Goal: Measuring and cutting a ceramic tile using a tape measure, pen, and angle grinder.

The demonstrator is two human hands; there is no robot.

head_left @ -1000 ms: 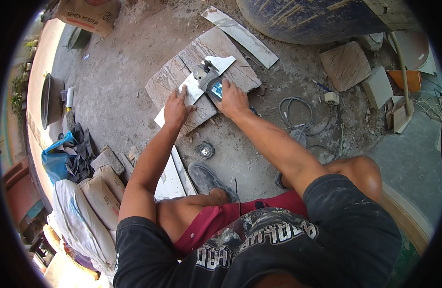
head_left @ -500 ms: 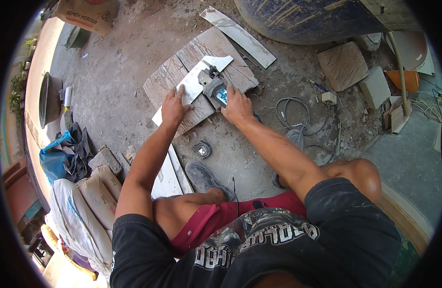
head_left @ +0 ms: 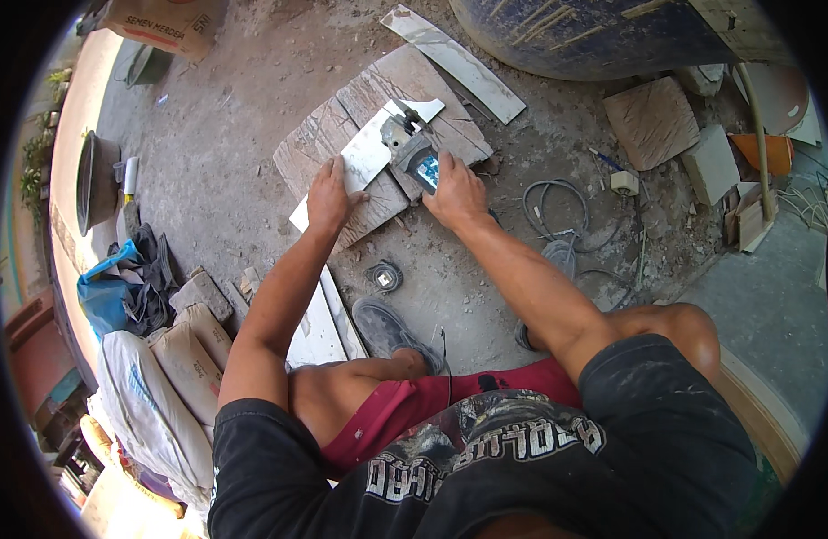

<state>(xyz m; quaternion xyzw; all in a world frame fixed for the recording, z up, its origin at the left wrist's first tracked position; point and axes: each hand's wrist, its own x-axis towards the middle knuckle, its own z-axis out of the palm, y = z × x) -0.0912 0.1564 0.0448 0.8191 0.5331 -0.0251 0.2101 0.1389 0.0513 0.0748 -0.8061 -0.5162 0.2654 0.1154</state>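
Note:
My right hand (head_left: 456, 195) is wrapped round the body of an angle grinder (head_left: 420, 162). The grinder's head and disc lie over a white tile strip (head_left: 367, 154), close to its notched far end. On the strip's nearer half rests my left hand (head_left: 331, 199), pressing from above with its fingers stretched out and the thumb apart. Beneath the strip are brownish, rough-faced stone slabs (head_left: 310, 144) set side by side on the ground. The place where the disc meets the tile is too small to make out.
Beyond the slabs lies another tile strip (head_left: 454, 63). A small round dark object (head_left: 385, 276) sits near my left shoe (head_left: 387, 328). Coiled grey cable (head_left: 557, 211) and a white socket block (head_left: 624, 183) are at right; sacks (head_left: 185, 364) stand at left.
The whole view has shifted slightly, moving the scene a little to the right. Both hands keep their places on the tile strip and the grinder, and the disc's place on the tile looks nearly the same.

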